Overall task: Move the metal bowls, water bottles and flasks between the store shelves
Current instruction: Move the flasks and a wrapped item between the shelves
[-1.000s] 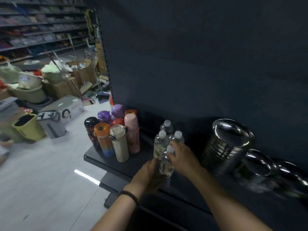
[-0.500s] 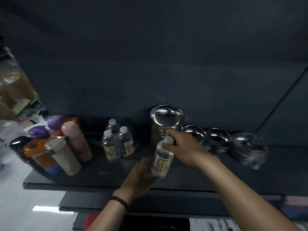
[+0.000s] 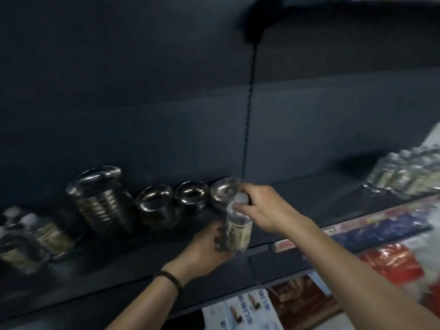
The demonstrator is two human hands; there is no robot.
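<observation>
A clear water bottle (image 3: pixel 238 231) with a white cap hangs above the front of the dark shelf (image 3: pixel 147 265). My right hand (image 3: pixel 262 208) grips it at the cap and neck. My left hand (image 3: pixel 207 248) cups its lower part from below and the left. Behind them stand a tall stack of metal bowls (image 3: pixel 101 198) and three smaller metal bowls (image 3: pixel 190 195) in a row. More water bottles (image 3: pixel 35 236) stand at the far left, blurred. A group of water bottles (image 3: pixel 404 172) stands on the shelf at the far right.
The dark back panel (image 3: pixel 166 103) rises behind the shelf, with a slotted upright (image 3: pixel 248 115) between its two bays. Below the shelf edge lie packaged goods in red (image 3: pixel 390 265) and blue-white wrappers (image 3: pixel 245 310).
The view has swung right: the flasks have left the frame and the right-hand bottles have come in. Both hands have carried the bottle rightwards, past the bowl stack.
</observation>
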